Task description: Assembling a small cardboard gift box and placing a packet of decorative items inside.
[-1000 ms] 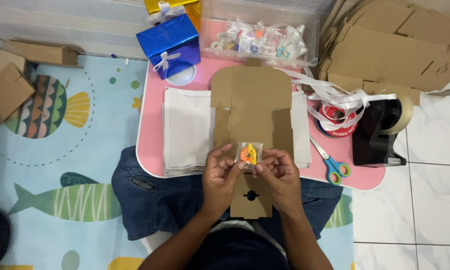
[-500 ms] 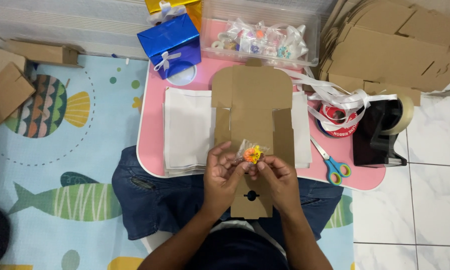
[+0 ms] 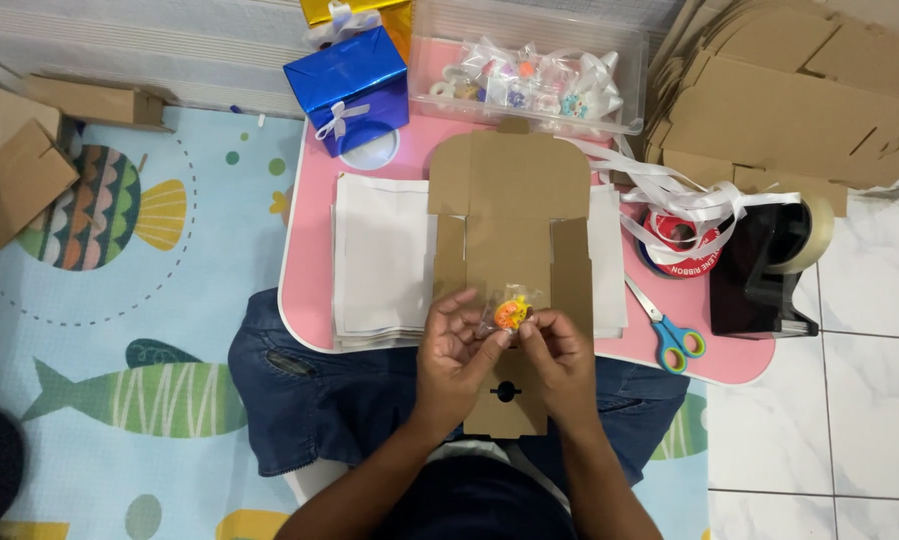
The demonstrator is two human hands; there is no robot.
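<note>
Both hands hold a small orange and yellow trinket in a clear plastic wrapper (image 3: 510,313) over the near end of a flat, unfolded cardboard box (image 3: 510,210). My left hand (image 3: 458,358) pinches the wrapper from the left, and my right hand (image 3: 560,362) pinches it from the right. The box blank lies on a stack of white paper sheets (image 3: 380,255) on a small pink table (image 3: 310,250), and its near flap hangs over my lap.
A clear tray of wrapped trinkets (image 3: 530,75) and a blue gift box (image 3: 350,85) stand at the table's back. Blue-handled scissors (image 3: 668,328), a ribbon spool (image 3: 682,240) and a black tape dispenser (image 3: 765,265) lie right. Flat cardboard blanks (image 3: 800,90) are stacked far right.
The hands and the wrapped trinket have shifted only slightly over the box flap; the fingers keep working the wrapper. Nothing else moved.
</note>
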